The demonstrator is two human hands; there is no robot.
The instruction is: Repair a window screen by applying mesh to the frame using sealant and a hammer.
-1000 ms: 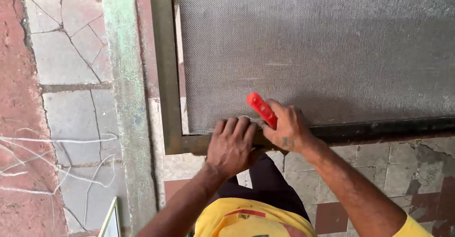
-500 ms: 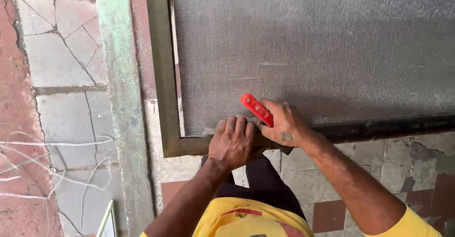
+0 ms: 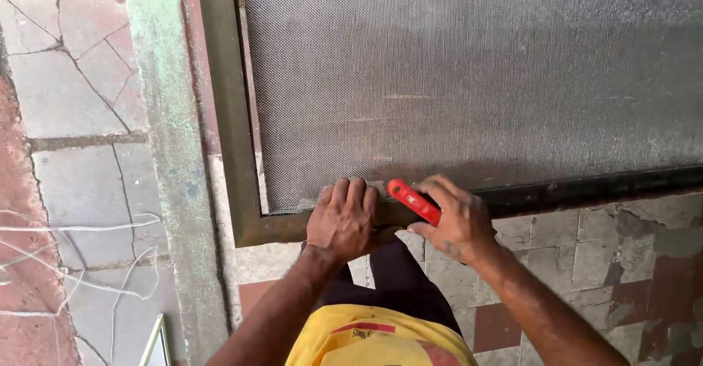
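Observation:
A large framed screen of fine grey mesh (image 3: 454, 80) lies flat on the floor, with a dull metal frame (image 3: 223, 131) around it. My left hand (image 3: 343, 218) presses flat on the frame's near rail, fingers over the mesh edge near the left corner. My right hand (image 3: 455, 218) grips a red-handled cutter (image 3: 414, 200), its tip pointing left along the same rail, close beside my left fingers. The blade tip is hidden between my hands.
A pale green painted strip (image 3: 165, 153) runs up the floor left of the frame. Cracked grey and red floor tiles (image 3: 73, 102) lie at the left, with thin white wires (image 3: 66, 263) across them. Worn tiles (image 3: 622, 263) lie under my right arm.
Both hands with the cutter have stayed at the same spot on the near rail. Only the camera view has drifted slightly.

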